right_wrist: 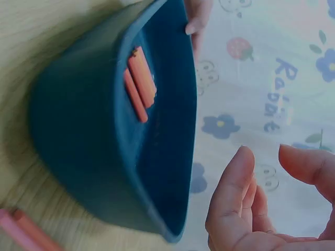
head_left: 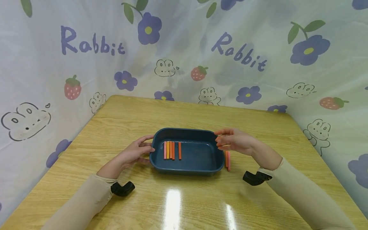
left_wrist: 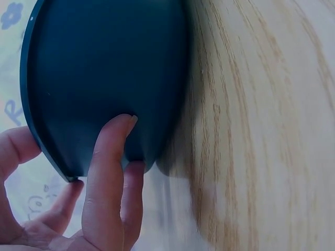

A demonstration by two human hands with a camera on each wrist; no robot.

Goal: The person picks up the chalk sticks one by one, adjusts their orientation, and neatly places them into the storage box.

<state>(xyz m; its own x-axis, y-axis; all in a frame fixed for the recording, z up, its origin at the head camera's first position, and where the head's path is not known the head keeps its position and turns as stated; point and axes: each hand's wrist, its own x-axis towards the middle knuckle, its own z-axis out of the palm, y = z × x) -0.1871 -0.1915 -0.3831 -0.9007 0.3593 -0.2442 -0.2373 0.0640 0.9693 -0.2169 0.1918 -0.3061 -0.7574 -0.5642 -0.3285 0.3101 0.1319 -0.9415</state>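
A dark blue rectangular bin (head_left: 198, 153) stands on the table, with several slim coloured sticks, much like crayons, inside. A pink, yellow and orange row (head_left: 169, 150) lies side by side at its left, and one red-orange stick (head_left: 180, 151) sits slightly apart. My left hand (head_left: 135, 151) grips the bin's left end, a fingertip over the rim and other fingers (left_wrist: 104, 178) against the outer wall. Above the right end hovers my right hand (head_left: 237, 140), holding nothing, its thumb and fingers (right_wrist: 235, 183) apart. Beside the bin's right wall lie pink and orange sticks (head_left: 228, 161).
The wooden table (head_left: 138, 110) extends around the bin to a patterned cloth backdrop (head_left: 184, 48) behind and at both sides. Black wrist mounts (head_left: 123, 189) sit at the cuffs of both light sleeves.
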